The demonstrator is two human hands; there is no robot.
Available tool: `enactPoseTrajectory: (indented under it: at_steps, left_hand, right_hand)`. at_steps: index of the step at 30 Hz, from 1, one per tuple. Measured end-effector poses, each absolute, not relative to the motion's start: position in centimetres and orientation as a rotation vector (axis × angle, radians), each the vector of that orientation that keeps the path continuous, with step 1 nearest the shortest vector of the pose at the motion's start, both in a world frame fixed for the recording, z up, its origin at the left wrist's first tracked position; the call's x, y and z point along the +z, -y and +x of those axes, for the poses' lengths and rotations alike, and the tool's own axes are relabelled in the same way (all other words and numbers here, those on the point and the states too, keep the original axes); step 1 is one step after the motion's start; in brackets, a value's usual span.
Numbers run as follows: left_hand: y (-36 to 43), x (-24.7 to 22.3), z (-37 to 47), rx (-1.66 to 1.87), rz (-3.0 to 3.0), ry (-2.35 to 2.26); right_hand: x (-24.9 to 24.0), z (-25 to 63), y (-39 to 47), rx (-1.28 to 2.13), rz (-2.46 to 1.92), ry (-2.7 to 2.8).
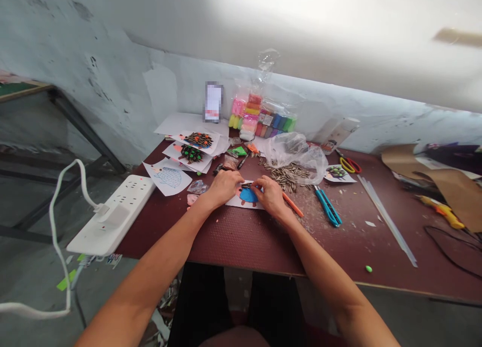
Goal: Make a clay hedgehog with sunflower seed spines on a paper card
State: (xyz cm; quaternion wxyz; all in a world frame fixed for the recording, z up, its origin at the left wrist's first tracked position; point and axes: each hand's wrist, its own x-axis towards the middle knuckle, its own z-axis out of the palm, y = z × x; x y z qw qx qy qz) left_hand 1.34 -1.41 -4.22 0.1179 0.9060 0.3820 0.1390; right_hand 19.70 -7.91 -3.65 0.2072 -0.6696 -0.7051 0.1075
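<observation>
Head view: mid-frame, below scuffed wall [109,50], paper [247,195] on maroon tabletop [233,241] is touched by left hand [225,185] and right hand [269,194], grips indiscernible.

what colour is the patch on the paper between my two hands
The patch is bright blue, seen best in the head view, the only one here.

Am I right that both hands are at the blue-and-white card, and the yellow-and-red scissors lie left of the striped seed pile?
No: the head view shows the scissors right of the seed pile; left hand and right hand are at the card.
</observation>
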Motion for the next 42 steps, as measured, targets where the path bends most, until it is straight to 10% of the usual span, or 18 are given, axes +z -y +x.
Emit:
enactPoseTrajectory:
  at_steps: [42]
  left_hand:
    - [0.3,-2.2,3.6,0.038,2.69,-1.352]
  right_hand:
    - [-2.8,22.0,6.9,0.16,-2.191,2.112]
